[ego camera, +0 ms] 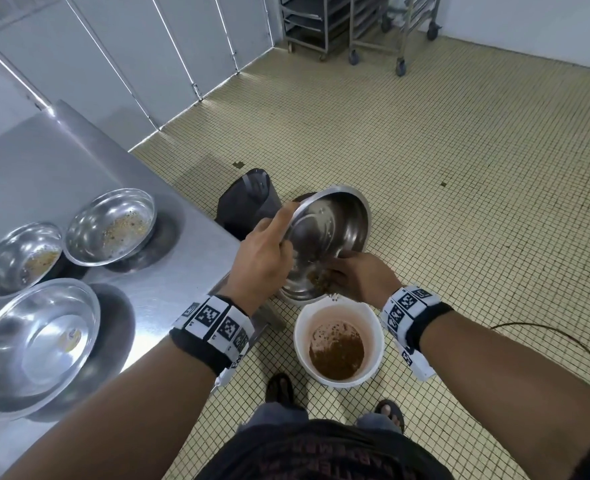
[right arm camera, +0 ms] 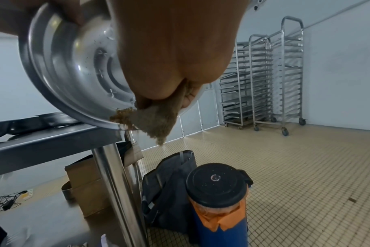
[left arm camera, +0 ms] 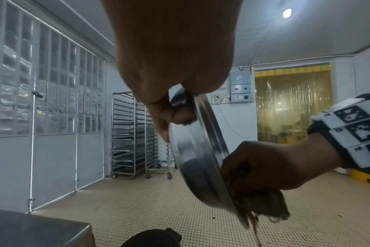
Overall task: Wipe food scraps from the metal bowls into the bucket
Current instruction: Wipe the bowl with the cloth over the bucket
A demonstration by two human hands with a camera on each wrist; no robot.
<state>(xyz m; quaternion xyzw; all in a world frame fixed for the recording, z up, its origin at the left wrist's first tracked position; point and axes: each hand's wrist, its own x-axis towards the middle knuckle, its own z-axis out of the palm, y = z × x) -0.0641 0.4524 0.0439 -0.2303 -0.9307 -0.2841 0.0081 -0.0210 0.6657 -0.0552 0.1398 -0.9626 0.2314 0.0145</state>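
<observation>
My left hand [ego camera: 260, 258] grips the rim of a metal bowl [ego camera: 328, 233], thumb over the edge and fingers curled behind it, tipping the bowl steeply with its low edge toward me. My right hand [ego camera: 362, 277] is inside that low edge, fingers curled round a damp brownish cloth [right arm camera: 156, 123] pressed against the metal. A small heap of brown scraps [right arm camera: 122, 113] sits at the lip, and some is dropping off it. Directly below both hands stands the white bucket [ego camera: 376, 327] on the tiled floor [ego camera: 459, 202], with brown waste in its bottom. To the left of my left hand, on the steel table [ego camera: 189, 244], sit 3 more metal bowls: 2 with scraps in them [ego camera: 111, 226] [ego camera: 20, 258] and 1 larger, nearly clean one [ego camera: 37, 344] nearest my forearm. Beyond my hands, on the floor, are a dark bag [right arm camera: 169, 192] and a black-lidded blue container [right arm camera: 217, 208].
</observation>
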